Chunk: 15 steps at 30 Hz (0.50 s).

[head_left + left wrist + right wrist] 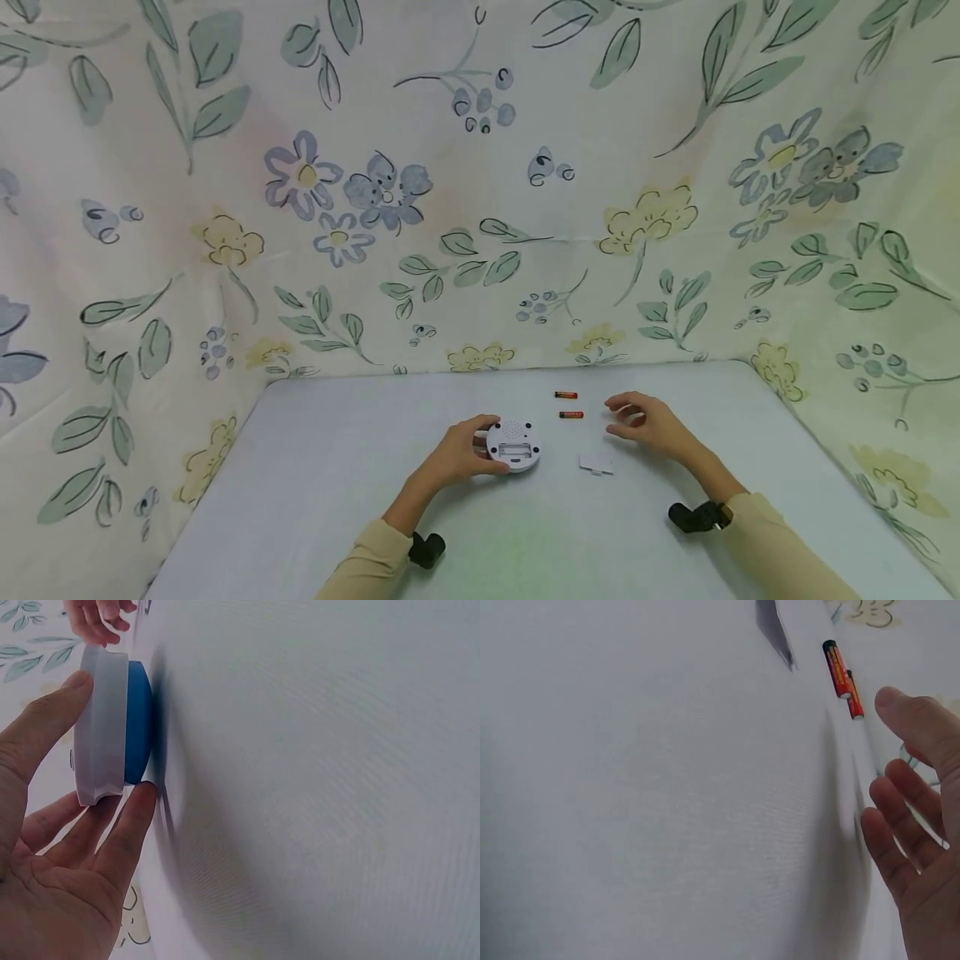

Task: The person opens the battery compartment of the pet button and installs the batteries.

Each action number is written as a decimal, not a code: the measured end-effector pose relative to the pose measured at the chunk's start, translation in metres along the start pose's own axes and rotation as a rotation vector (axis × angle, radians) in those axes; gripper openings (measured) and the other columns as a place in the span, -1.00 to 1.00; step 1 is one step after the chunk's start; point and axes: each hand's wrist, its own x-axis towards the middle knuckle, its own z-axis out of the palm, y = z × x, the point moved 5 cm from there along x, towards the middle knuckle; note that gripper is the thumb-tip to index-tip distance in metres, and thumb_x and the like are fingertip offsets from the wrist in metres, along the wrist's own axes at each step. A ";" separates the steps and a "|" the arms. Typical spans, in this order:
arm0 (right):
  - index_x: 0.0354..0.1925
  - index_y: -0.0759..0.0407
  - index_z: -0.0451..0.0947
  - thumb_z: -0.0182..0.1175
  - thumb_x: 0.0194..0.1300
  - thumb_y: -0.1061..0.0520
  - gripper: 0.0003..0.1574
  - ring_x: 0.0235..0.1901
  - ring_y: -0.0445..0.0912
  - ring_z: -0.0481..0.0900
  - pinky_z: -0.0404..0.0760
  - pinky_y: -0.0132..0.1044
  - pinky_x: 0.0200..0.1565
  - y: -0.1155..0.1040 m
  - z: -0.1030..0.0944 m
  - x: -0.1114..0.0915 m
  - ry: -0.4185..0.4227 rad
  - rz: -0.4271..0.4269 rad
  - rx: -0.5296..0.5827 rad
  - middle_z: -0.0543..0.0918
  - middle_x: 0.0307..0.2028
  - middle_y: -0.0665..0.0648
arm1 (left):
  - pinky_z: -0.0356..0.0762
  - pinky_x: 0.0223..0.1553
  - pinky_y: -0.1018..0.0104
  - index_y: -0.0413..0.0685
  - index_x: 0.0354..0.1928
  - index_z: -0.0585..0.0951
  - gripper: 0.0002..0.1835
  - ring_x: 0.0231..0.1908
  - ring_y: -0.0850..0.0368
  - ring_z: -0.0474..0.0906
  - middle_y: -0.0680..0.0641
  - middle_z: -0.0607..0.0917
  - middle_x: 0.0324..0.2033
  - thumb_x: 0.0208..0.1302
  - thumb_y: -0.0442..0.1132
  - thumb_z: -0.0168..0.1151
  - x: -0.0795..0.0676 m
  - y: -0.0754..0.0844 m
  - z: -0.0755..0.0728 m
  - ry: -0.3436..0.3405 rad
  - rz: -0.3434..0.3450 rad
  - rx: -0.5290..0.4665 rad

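Observation:
My left hand point(462, 452) grips a round white device point(514, 442) by its side, thumb and fingers on opposite edges. Its underside faces up, showing a battery compartment with no cover on it. In the left wrist view the device's lower part is a blue disc point(138, 722) close over the table. My right hand point(651, 423) hovers to the right with fingers spread and nothing between them. Just left of its fingertips lie two orange-and-black batteries, the nearer battery point(571, 414) and the farther battery point(566, 395).
A small white battery cover point(596, 464) lies flat on the white table point(337, 467), between the device and my right hand. Floral fabric point(480, 192) hangs behind and at both sides of the table. Black wrist cameras sit on both wrists.

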 end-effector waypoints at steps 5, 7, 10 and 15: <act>0.15 0.33 0.58 0.51 0.20 0.17 -0.41 -0.05 0.11 0.63 0.66 -0.20 -0.09 0.012 -0.003 0.014 0.021 0.017 -0.023 0.65 0.02 0.25 | 0.64 -0.06 0.15 -0.24 0.38 0.44 -0.16 0.02 -0.11 0.61 -0.23 0.55 0.21 0.07 -0.23 0.63 0.001 -0.001 0.000 -0.002 -0.007 0.001; 0.16 0.34 0.57 0.52 0.19 0.17 -0.38 -0.03 0.13 0.62 0.66 -0.15 -0.08 0.015 -0.004 0.019 0.031 0.021 -0.023 0.65 0.03 0.27 | 0.64 -0.06 0.15 -0.23 0.38 0.44 -0.17 0.02 -0.10 0.61 -0.23 0.55 0.20 0.07 -0.22 0.63 0.001 -0.002 0.000 -0.001 -0.009 0.005; 0.18 0.37 0.55 0.52 0.19 0.18 -0.36 -0.01 0.17 0.61 0.65 -0.06 -0.06 0.016 -0.004 0.026 0.030 0.019 -0.017 0.63 0.04 0.31 | 0.64 -0.07 0.15 -0.21 0.38 0.45 -0.17 0.01 -0.08 0.62 -0.22 0.55 0.20 0.07 -0.21 0.63 0.001 -0.002 0.000 0.001 -0.014 0.010; 0.19 0.38 0.54 0.51 0.21 0.17 -0.35 0.02 0.19 0.59 0.63 0.04 -0.01 0.013 -0.002 0.037 0.015 0.040 -0.014 0.62 0.06 0.33 | 0.64 -0.06 0.14 -0.19 0.38 0.45 -0.17 0.00 -0.08 0.62 -0.22 0.55 0.19 0.07 -0.21 0.63 0.000 -0.002 0.000 0.001 -0.023 0.008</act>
